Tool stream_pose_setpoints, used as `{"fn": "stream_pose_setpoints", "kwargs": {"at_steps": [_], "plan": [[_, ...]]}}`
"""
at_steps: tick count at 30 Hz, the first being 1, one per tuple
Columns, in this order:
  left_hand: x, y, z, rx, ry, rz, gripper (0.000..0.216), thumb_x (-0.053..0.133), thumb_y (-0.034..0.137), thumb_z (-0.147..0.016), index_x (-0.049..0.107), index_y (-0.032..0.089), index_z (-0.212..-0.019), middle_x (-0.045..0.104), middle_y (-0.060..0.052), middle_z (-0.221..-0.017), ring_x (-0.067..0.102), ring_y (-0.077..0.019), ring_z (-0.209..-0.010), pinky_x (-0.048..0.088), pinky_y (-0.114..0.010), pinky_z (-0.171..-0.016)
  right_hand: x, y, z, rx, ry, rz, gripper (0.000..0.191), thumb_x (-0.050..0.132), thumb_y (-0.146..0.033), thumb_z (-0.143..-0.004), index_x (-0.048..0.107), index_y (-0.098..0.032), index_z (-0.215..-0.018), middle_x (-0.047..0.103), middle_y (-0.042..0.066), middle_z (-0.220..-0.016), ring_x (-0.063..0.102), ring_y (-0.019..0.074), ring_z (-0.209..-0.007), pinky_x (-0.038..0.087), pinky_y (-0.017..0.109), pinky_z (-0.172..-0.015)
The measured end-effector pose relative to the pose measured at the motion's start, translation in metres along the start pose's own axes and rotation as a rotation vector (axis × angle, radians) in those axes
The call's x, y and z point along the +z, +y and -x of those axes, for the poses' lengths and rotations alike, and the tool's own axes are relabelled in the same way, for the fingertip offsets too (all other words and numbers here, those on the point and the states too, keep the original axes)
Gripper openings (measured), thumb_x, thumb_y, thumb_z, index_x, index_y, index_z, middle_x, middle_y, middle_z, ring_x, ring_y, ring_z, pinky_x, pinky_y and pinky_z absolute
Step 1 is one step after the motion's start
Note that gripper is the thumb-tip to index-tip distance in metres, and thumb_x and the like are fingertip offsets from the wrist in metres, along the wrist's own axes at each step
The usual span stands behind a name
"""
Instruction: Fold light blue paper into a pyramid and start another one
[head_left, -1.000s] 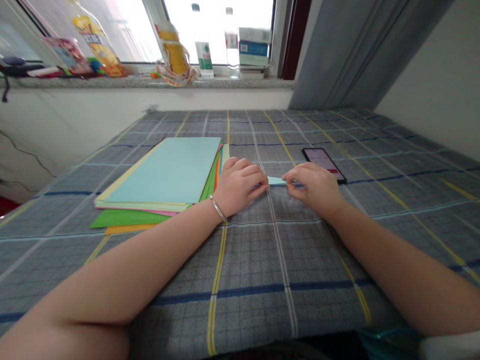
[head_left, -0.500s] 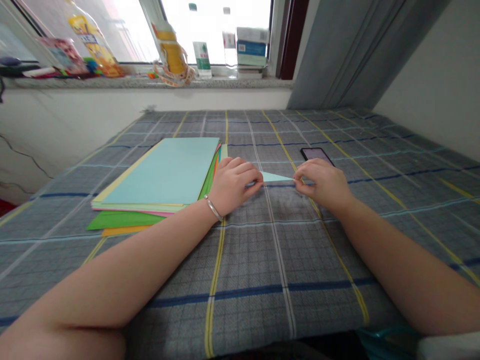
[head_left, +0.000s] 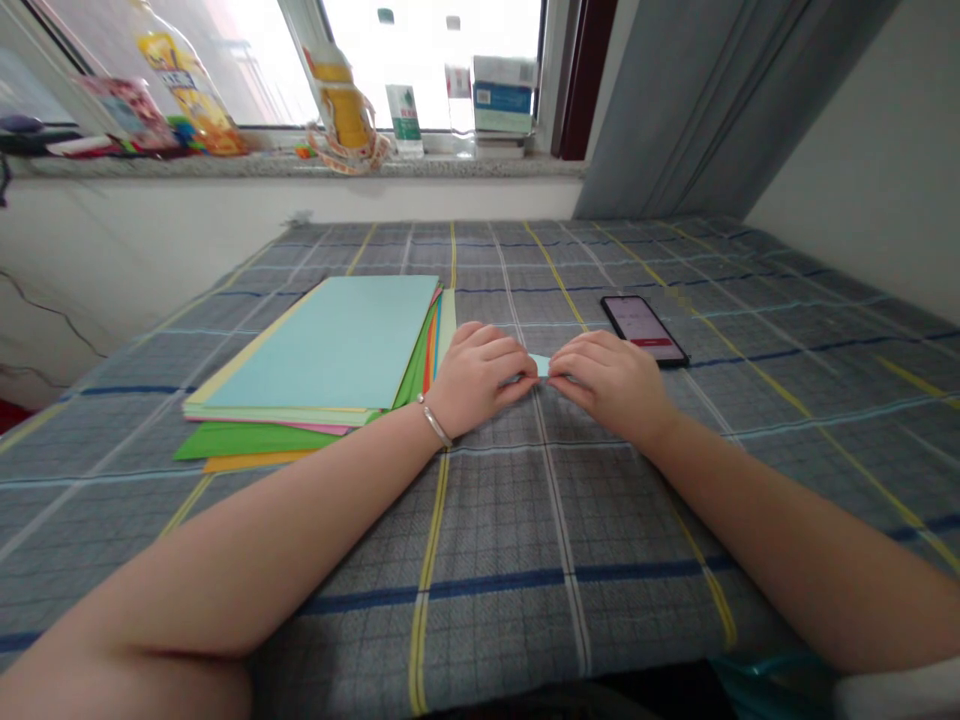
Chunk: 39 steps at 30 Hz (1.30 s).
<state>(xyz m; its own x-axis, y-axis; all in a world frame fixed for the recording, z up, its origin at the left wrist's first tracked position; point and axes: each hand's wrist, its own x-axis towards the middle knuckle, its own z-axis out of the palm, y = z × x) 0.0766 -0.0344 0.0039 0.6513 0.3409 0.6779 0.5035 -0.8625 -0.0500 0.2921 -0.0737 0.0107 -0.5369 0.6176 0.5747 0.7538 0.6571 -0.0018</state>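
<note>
Head view, far left: what to record?

– On the windowsill (head_left: 262, 165), note a drink bottle (head_left: 180, 80) with a yellow label. Lower down, on the checked cloth (head_left: 495, 520), locate the paper stack (head_left: 330, 340): light blue on top, with green and orange edges sticking out at the near side.

– Next, toward the middle?

– On the sill, a white-and-green tube (head_left: 406, 122). Below, around the left wrist, a silver bracelet (head_left: 435, 422). Then the left hand (head_left: 480, 375), just right of the stack. Read thumb and fingertips as together, clamped on the light blue paper (head_left: 541, 365).

– Where to find that paper?

– Between both hands, with only a small part exposed. Full shape hidden by the fingers; unable to tell whether touching the cloth.

– And the right hand (head_left: 615, 385)?

– Near the left fingertips. Thumb and fingertips together, clamped on the opposite end of the same paper.

– Far right?

– Just beyond the right hand, a phone (head_left: 641, 322), face up, screen lit, red bar showing. Farther back, a grey curtain (head_left: 712, 100).
</note>
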Motion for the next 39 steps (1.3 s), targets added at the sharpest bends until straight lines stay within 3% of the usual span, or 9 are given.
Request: {"fn": "stream_pose_setpoints", "kwargs": {"at_steps": [14, 19, 30, 39], "plan": [[-0.005, 0.003, -0.002, 0.046, -0.023, -0.135, 0.016, 0.053, 0.026, -0.092, 0.065, 0.023, -0.081, 0.069, 0.003, -0.080, 0.056, -0.0165, -0.080, 0.036, -0.035, -0.082, 0.000, 0.012, 0.006, -0.013, 0.060, 0.017, 0.009, 0.061, -0.024, -0.086, 0.063, -0.023, -0.078, 0.072, 0.001, -0.086, 0.063, 0.0203, -0.088, 0.048, 0.033, -0.078], [-0.007, 0.001, -0.002, 0.026, -0.018, -0.151, 0.016, 0.054, 0.025, -0.090, 0.065, 0.023, -0.079, 0.069, 0.002, -0.078, 0.056, -0.0168, -0.079, 0.036, -0.036, -0.083, -0.003, 0.017, 0.007, -0.067, 0.115, 0.051, 0.007, 0.062, -0.021, -0.085, 0.063, -0.023, -0.078, 0.072, 0.001, -0.085, 0.064, 0.0211, -0.091, 0.049, 0.034, -0.084], [-0.006, -0.007, 0.000, -0.133, -0.037, -0.046, 0.009, 0.059, 0.022, -0.084, 0.063, 0.020, -0.076, 0.068, 0.000, -0.080, 0.057, -0.0182, -0.081, 0.040, -0.034, -0.082, -0.013, 0.038, 0.013, 0.004, 0.135, 0.082, 0.007, 0.062, -0.021, -0.084, 0.064, -0.023, -0.078, 0.072, 0.002, -0.086, 0.064, 0.0221, -0.093, 0.050, 0.036, -0.086], [0.003, -0.015, 0.002, -0.317, -0.034, 0.113, 0.008, 0.061, 0.020, -0.081, 0.061, 0.018, -0.073, 0.065, -0.001, -0.077, 0.057, -0.0178, -0.078, 0.044, -0.033, -0.080, -0.009, 0.043, 0.015, 0.181, 0.158, -0.026, 0.006, 0.062, -0.024, -0.083, 0.064, -0.023, -0.077, 0.070, 0.003, -0.084, 0.064, 0.0222, -0.088, 0.049, 0.038, -0.083]]}}
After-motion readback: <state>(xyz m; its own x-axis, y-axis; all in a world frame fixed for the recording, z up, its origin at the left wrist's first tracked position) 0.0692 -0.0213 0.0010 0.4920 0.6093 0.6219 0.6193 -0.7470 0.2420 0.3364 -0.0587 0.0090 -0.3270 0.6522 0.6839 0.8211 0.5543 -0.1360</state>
